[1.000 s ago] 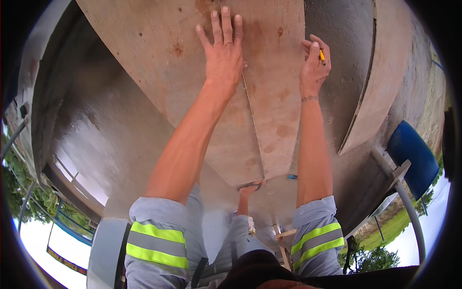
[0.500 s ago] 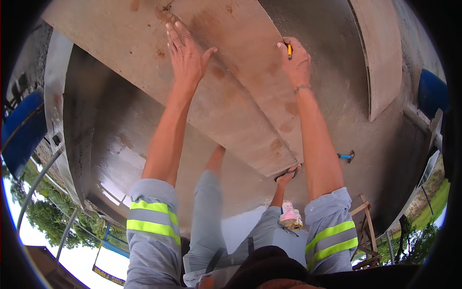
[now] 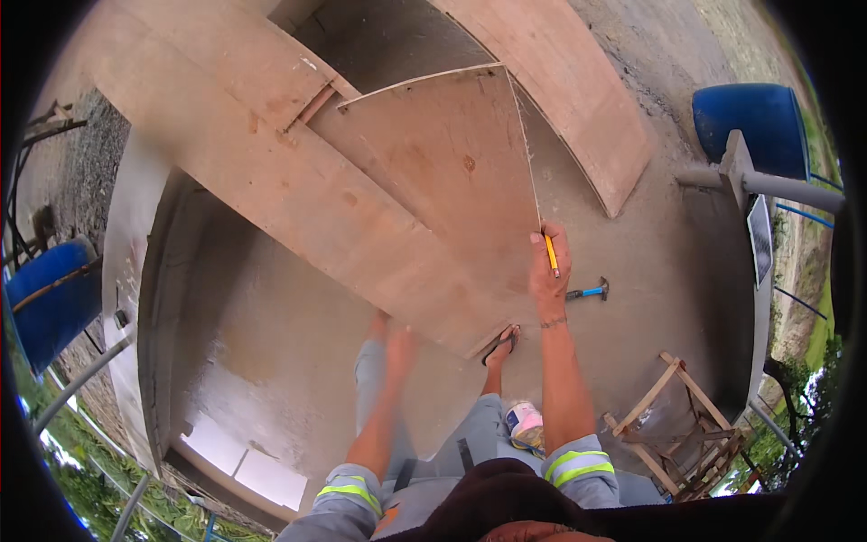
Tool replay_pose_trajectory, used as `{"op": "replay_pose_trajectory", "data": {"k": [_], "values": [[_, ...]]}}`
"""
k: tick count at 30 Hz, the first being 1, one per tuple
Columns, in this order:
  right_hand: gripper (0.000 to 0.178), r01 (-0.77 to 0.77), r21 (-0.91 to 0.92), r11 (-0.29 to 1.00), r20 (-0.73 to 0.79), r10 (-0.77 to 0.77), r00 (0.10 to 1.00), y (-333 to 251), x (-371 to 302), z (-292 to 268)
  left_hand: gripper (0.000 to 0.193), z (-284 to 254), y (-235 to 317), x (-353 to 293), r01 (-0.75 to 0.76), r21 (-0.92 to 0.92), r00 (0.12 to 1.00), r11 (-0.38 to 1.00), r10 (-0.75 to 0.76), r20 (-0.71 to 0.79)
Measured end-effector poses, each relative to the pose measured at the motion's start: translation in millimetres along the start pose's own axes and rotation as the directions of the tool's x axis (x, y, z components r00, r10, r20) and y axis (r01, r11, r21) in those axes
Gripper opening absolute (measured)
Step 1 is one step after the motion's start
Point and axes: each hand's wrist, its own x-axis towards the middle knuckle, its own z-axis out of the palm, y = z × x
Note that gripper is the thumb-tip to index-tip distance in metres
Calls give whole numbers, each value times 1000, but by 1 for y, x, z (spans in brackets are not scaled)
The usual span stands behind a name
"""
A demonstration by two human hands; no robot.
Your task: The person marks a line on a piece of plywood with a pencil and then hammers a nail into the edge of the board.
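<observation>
Your right hand (image 3: 548, 275) is closed on a yellow pencil (image 3: 550, 253), tip against the right edge of the wedge-shaped plywood panel (image 3: 442, 172). Your left hand (image 3: 397, 348) is blurred and lower down, near the panel's lower edge; I cannot tell whether its fingers are apart or closed, nor whether it touches the wood. It carries nothing that can be made out.

Recommendation for the marking in hand: keep the pencil flat to the panel's edge and draw along it in one pass. In my judgement the panel could shift with only one hand near it, so press the free hand down on the plywood before you mark.

Condition of the panel: reddish-brown plywood, cut to a taper with a curved far edge and a long straight right side, surface stained in spots, one dark knot near the middle. It lies on the concrete floor (image 3: 271, 343), overlapping a long plywood board (image 3: 235, 154) that runs diagonally from the upper left.

Also noted: a sandalled foot (image 3: 501, 345) at the panel's near tip; a blue-handled hammer (image 3: 589, 291) on the floor just right of your right hand; a second curved plywood piece (image 3: 578, 99) further off; a wooden trestle (image 3: 686, 425) at lower right; a blue drum (image 3: 754, 122) at upper right and another blue drum (image 3: 50, 303) at left.
</observation>
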Motion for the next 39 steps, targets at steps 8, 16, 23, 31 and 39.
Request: {"op": "replay_pose_trajectory", "data": {"k": [8,16,23,31,39], "values": [[21,47,243,969,-431,64,900,-76,-72,-205,43,-3,117,-74,-276,-12,961,961,276,26],[16,194,457,868,-726,238,645,-97,-156,-309,42,5,274,-98,-484,166,840,859,402,365],[7,532,694,485,-711,578,402,-66,-259,-359,47,82,351,-154,-927,157,371,340,772,516],[11,684,713,157,-627,580,520,83,-303,-451,29,176,388,-211,-902,199,415,384,638,649],[32,297,896,330,-428,822,376,224,-428,-535,37,295,380,-317,-906,348,413,240,677,609]]}}
